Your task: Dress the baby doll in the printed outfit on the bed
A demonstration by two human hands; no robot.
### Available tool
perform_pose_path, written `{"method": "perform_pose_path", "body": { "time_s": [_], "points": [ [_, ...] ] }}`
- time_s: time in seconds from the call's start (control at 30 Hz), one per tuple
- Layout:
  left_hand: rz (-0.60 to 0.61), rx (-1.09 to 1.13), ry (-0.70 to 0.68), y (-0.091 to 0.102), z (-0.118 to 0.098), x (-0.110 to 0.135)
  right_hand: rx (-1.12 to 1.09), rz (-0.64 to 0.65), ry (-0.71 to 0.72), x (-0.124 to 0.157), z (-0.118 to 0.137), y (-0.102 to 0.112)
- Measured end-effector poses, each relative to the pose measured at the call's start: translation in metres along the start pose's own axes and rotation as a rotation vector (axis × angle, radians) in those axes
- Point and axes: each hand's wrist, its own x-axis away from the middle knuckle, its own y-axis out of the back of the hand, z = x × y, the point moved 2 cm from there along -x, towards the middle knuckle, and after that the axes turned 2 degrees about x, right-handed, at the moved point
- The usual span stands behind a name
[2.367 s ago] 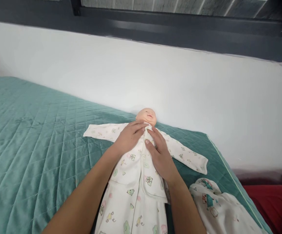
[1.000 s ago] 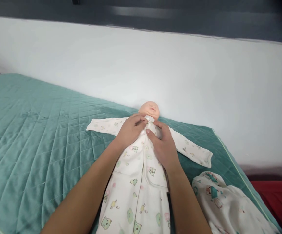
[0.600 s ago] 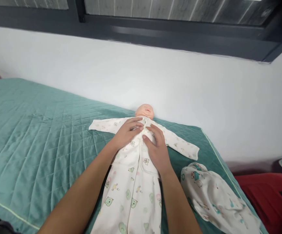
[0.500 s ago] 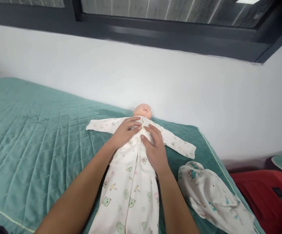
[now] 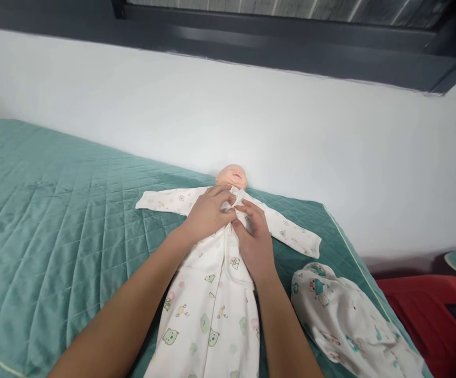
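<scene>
A baby doll [image 5: 232, 176] lies on its back, head toward the wall, in a white printed baby jacket [image 5: 200, 252] with its sleeves spread to both sides. Matching baby pants [image 5: 212, 320] cover the legs. My left hand [image 5: 210, 212] is closed on the jacket's front edge at the upper chest, thumb and fingers pinching the cloth. Opposite it, my right hand [image 5: 256, 239] pinches the same front opening, its fingertips close to the left thumb. The fingers hide the fastening between them; a button shows just below.
A green quilted cover [image 5: 74, 210] spreads under the doll. A crumpled white printed cloth [image 5: 341, 315] lies at the right near the cover's piped edge. Beyond that edge stands a red object [image 5: 416, 310]. A white wall [image 5: 290, 131] rises behind, below a dark window frame [image 5: 251, 42].
Both hands have drawn together at the upper chest, their fingers curling from a loose rest into a pinch on the jacket's front. The view has tilted slightly down.
</scene>
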Motion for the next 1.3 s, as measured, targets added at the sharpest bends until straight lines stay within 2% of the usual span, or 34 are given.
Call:
{"method": "perform_pose_path", "body": {
  "time_s": [0.2,0.43,0.57,0.73,1.0,1.3],
  "points": [
    [0.022,-0.028,-0.015,0.000,-0.001,0.001,-0.010,0.013,0.000,0.000,0.001,0.000],
    [0.044,0.161,-0.021,0.005,0.003,0.007,-0.110,0.124,-0.074,-0.003,-0.006,0.006],
    [0.130,0.245,-0.037,0.013,0.006,0.014,-0.162,0.267,-0.101,-0.005,-0.012,0.013],
    [0.271,0.233,-0.121,0.021,0.010,0.021,-0.133,0.378,-0.047,-0.005,-0.010,0.019],
    [0.380,0.284,-0.183,0.030,0.018,0.025,-0.106,0.358,-0.045,-0.005,-0.009,0.018],
    [0.323,0.248,-0.188,0.027,0.018,0.023,-0.064,0.320,0.049,-0.003,-0.003,0.016]
  ]
}}
